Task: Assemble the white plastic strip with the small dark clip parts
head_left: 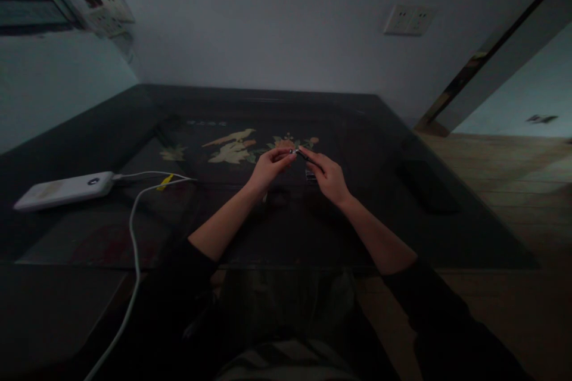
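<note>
Above the dark table (277, 238), my two hands meet at a small, slim dark object (303, 156) with a shiny silvery end. My right hand (329, 177) is closed, fingers and thumb pinching the dark part. The thumb and fingertips of my left hand (269, 166) are pinched together at the silvery end. The object's exact kind is too small and dim to tell. Just under my right hand lies a small item with light and dark stripes (310, 176), partly hidden by the fingers.
A white power bank (67, 190) lies at the left, its white cable (133, 220) with a yellow tag (165, 182) running over the front edge. On the right rests a flat black slab (428, 187). Behind the table stands a wall with sockets (409, 19).
</note>
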Motion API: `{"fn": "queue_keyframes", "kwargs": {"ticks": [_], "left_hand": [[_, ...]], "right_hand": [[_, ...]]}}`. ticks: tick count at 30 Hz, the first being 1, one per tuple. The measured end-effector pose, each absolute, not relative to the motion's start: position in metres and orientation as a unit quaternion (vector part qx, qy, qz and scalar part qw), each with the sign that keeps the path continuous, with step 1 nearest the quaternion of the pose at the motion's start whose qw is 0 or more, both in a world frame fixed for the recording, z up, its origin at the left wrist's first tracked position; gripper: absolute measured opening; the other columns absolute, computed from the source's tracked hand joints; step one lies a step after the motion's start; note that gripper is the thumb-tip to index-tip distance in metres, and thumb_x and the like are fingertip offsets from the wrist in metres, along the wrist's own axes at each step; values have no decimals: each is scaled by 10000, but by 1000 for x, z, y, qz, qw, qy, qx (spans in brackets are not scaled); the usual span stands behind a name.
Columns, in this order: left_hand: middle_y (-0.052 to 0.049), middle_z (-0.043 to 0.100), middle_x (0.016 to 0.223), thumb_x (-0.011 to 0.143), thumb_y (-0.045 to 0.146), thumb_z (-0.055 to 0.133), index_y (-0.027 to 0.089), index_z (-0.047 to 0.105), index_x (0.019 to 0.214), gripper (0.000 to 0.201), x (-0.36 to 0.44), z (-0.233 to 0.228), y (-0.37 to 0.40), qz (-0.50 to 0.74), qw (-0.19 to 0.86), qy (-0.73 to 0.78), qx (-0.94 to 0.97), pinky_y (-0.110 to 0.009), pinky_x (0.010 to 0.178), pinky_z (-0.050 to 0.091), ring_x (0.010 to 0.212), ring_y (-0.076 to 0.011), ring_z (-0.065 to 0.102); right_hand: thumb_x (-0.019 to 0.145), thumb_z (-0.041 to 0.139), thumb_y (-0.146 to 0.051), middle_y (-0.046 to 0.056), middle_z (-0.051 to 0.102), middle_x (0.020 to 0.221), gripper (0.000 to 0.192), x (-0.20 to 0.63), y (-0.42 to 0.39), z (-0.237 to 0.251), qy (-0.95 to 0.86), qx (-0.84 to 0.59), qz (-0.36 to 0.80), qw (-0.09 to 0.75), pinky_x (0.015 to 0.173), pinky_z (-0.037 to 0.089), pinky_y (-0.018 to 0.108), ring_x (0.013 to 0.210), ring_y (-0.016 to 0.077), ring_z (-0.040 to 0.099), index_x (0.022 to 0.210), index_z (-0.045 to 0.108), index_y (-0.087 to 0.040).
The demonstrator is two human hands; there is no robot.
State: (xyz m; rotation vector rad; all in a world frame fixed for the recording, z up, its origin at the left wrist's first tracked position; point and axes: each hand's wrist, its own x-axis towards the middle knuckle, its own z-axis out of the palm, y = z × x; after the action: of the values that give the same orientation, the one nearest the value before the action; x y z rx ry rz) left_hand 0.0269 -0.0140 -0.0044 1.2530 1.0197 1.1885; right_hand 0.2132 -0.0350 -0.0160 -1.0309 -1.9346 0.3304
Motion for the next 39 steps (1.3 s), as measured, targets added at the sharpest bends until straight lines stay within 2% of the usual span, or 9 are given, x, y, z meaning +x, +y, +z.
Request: {"fn": "queue_keyframes", "kwargs": {"ticks": [9, 19, 29, 35, 37, 39], "left_hand": [[-66, 721, 914, 656, 427, 786, 164, 709, 1007, 445, 27, -5, -13, 506, 540, 416, 529, -236, 662, 422, 787, -138, 615], [-50, 705, 894, 643, 422, 793, 159, 705, 985, 440, 27, -4, -13, 507, 546, 409, 526, -239, 659, 418, 773, -132, 608], [-40, 698, 884, 648, 399, 801, 179, 716, 990, 415, 25, -2, -14, 516, 539, 410, 524, -237, 660, 416, 751, -121, 587], [-49, 702, 892, 680, 407, 782, 169, 700, 1018, 421, 22, -2, -12, 531, 539, 401, 517, -243, 652, 429, 705, -105, 584], [-44, 699, 885, 672, 408, 791, 167, 696, 1017, 432, 22, -2, -11, 533, 541, 398, 515, -233, 640, 426, 696, -98, 582], [-39, 695, 865, 670, 412, 795, 167, 695, 1024, 442, 22, -3, -10, 532, 539, 399, 517, -226, 626, 422, 685, -96, 576]], "right_hand": [[987, 454, -275, 45, 700, 1090, 418, 214, -36, -14, -782, -436, 116, 430, 904, 528, 425, 935, 232, 649, 1380, 565, -360], [990, 450, -275, 36, 699, 1044, 419, 215, -37, -10, -789, -440, 108, 416, 877, 527, 399, 906, 220, 641, 1381, 559, -377], [987, 451, -264, 39, 702, 1106, 418, 216, -35, -12, -784, -442, 116, 420, 932, 520, 441, 989, 241, 655, 1377, 566, -362], [987, 439, -303, 37, 631, 1314, 406, 218, -30, -13, -753, -411, 140, 495, 1062, 446, 459, 1222, 250, 579, 1378, 547, -327], [986, 441, -346, 61, 665, 1222, 407, 218, -27, -15, -730, -424, 162, 511, 983, 498, 441, 1089, 240, 641, 1381, 530, -300], [986, 439, -394, 60, 696, 990, 414, 217, -25, -19, -702, -443, 203, 519, 791, 554, 383, 801, 198, 667, 1371, 516, -261]]}}
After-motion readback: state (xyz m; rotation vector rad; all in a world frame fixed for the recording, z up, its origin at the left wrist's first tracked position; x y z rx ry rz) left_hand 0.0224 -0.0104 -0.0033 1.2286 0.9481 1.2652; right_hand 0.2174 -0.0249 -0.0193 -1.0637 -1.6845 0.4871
